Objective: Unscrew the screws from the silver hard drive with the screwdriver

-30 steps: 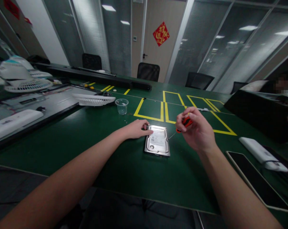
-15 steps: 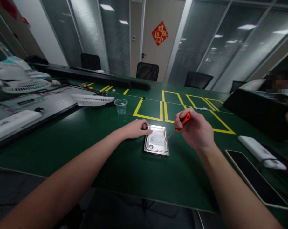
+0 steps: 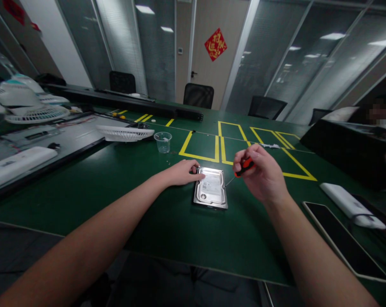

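A silver hard drive (image 3: pixel 214 187) with a white label lies flat on the green table, in the middle of the head view. My left hand (image 3: pixel 185 172) grips its upper left edge, thumb on the top cover and fingers curled at the side. In my right hand (image 3: pixel 260 172) is a screwdriver (image 3: pixel 244 167) with an orange and black handle, held at a slant. Its thin shaft points down to the left, and the tip meets the drive's right edge. Whether the tip sits in a screw is too small to tell.
Behind the drive stands a clear plastic cup (image 3: pixel 163 143), beside a white fan grille (image 3: pixel 125 133). A phone-like black tablet (image 3: pixel 344 238) and a white power strip (image 3: pixel 352 204) lie at the right. Yellow tape (image 3: pixel 199 157) marks the table. Part of another person shows at the far right.
The screwdriver's handle has turned and tipped lower in my right hand, its tip still at the drive's right edge. My left hand and the drive keep their places.
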{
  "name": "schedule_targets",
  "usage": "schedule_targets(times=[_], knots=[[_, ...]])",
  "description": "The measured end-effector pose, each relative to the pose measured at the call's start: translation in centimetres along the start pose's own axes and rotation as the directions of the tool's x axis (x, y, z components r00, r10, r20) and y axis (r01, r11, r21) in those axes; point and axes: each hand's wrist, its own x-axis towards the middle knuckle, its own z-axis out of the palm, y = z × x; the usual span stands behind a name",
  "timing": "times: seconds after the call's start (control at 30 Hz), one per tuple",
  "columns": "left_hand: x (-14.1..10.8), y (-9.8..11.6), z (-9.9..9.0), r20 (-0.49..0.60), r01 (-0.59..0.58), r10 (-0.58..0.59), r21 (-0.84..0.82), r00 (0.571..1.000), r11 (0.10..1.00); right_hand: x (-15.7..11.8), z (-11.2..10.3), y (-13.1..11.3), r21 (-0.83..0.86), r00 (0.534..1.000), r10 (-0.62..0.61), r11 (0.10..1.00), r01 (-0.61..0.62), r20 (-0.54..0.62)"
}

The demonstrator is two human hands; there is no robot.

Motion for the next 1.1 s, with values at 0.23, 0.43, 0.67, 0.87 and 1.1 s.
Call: schedule_targets(times=[0.23, 0.43, 0.67, 0.87, 1.1], knots=[[-0.07, 0.01, -0.06, 0.002, 0.001, -0.001, 0.002, 1.000, 1.000, 0.01, 0.05, -0.15, 0.003, 1.000, 0.000, 1.000, 0.000, 0.020], [0.03, 0.06, 0.03, -0.013, -0.025, 0.026, 0.021, 1.000, 0.999, 0.10, 0.14, -0.31, 0.033, 0.999, 0.002, 0.999, -0.003, 0.033], [0.12, -0.16, 0.11, -0.015, -0.028, 0.028, 0.026, 0.999, 0.999, 0.13, -0.14, -0.38, 0.096, 0.999, 0.030, 0.995, -0.034, 0.046], [0.04, -0.06, -0.05, -0.001, -0.012, 0.012, 0.011, 1.000, 1.000, 0.12, -0.05, -0.12, 0.064, 0.999, 0.006, 0.998, -0.009, 0.040], [-0.03, 0.10, -0.15, 0.008, -0.006, 0.006, 0.012, 1.000, 1.000, 0.09, -0.04, 0.12, 0.050, 0.999, -0.016, 0.999, 0.014, 0.032]])
